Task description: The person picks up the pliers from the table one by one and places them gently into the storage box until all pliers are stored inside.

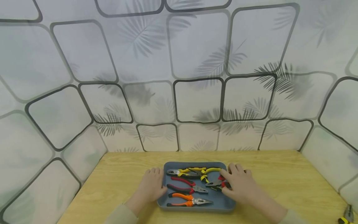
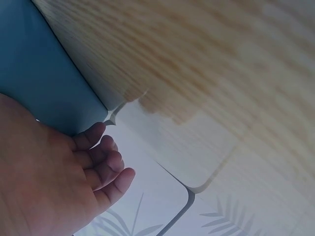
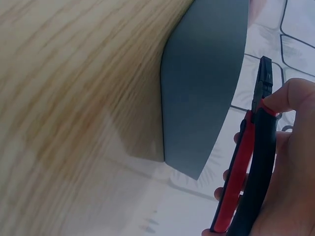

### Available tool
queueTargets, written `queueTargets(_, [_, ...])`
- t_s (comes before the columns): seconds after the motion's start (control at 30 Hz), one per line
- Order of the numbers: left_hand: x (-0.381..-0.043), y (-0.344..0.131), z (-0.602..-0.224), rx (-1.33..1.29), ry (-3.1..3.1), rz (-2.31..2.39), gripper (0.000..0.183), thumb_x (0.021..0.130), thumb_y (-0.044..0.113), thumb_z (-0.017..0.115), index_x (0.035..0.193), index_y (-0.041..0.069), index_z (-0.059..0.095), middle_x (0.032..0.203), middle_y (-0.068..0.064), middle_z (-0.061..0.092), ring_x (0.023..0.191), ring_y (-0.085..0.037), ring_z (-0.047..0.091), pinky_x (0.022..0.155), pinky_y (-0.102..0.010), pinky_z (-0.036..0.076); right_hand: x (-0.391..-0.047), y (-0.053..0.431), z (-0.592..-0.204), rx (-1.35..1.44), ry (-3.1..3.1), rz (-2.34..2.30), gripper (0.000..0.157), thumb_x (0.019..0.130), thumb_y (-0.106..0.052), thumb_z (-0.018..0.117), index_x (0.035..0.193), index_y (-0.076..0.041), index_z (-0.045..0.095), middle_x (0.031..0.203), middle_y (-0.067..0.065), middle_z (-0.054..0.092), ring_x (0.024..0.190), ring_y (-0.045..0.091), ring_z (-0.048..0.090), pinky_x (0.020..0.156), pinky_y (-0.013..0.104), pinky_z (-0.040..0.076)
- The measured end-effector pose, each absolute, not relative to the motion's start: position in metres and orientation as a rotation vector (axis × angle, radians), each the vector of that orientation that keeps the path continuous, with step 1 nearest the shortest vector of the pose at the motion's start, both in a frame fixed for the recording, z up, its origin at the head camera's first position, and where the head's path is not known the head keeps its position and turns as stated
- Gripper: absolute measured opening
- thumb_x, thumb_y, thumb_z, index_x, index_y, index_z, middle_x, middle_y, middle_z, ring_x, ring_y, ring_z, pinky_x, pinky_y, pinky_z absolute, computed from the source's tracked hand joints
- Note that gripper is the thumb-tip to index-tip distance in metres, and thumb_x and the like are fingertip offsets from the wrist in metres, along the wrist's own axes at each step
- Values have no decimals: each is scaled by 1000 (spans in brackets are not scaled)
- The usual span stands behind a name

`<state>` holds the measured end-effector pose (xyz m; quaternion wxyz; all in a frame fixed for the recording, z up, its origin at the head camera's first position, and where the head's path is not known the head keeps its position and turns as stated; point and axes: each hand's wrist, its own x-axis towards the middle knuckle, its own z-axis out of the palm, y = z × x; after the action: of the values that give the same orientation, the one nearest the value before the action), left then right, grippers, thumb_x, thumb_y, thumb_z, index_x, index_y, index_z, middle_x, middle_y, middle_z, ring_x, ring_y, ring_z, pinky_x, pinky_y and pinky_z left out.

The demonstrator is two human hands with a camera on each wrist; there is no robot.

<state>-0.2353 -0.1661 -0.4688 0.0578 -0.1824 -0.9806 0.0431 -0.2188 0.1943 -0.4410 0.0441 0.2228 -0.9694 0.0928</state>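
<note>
A blue-grey tray [image 1: 195,209] sits on the wooden table with several pliers inside. My left hand [image 1: 153,183] rests at its left rim, thumb by the edge; in the left wrist view its fingers [image 2: 114,189] bend loosely beside the tray wall [image 2: 49,73]. Over the right side, my right hand [image 1: 241,185] grips red-and-black pliers [image 3: 266,142] by the handles, their head pointing left across the tray. Orange-handled long-nose pliers [image 1: 190,201] lie nearest the front. Behind them are red-handled pliers [image 1: 190,187], then yellow-and-black pliers [image 1: 181,172] and another yellow-handled pair [image 1: 211,170].
One more pair of yellow-and-black pliers [image 1: 347,214] lies on the table [image 1: 293,180] at the far right, cut off by the frame. Patterned wall covering [image 1: 198,137] stands behind the table and along both sides.
</note>
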Motion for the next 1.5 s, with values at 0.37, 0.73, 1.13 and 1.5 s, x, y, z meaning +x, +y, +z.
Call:
queueTargets(0.37, [-236, -166, -470, -549, -2972, 139, 55, 85, 41, 66, 118, -2, 62, 106, -16, 66, 99, -31, 64, 93, -49, 56, -221, 178, -446, 738, -2969, 341, 18, 94, -38, 65, 109, -31, 57, 101, -3, 40, 95, 21, 35, 72, 45, 27])
queueTargets(0.73, [-238, -167, -474, -553, -2952, 133, 56, 84, 41, 65, 120, -2, 62, 107, -17, 66, 100, -32, 64, 94, -49, 56, -224, 164, -444, 738, -2964, 366, 26, 94, -38, 66, 117, -28, 62, 101, -3, 40, 97, 22, 37, 77, 49, 31])
queueTargets(1.13, [-237, -166, -469, -538, -3014, 85, 59, 86, 40, 64, 125, -5, 61, 119, -22, 68, 112, -38, 66, 103, -54, 55, -229, 156, -453, 773, -2936, 379, 26, 91, -37, 67, 114, -27, 62, 100, -2, 40, 95, 21, 36, 76, 48, 29])
queueTargets(1.5, [-236, -166, -469, -540, -3001, 108, 62, 86, 41, 65, 128, -5, 61, 122, -23, 69, 115, -38, 67, 104, -54, 55, -228, 149, -458, 832, -2903, 375, 37, 89, -36, 68, 123, -23, 66, 99, -3, 40, 91, 18, 33, 74, 44, 28])
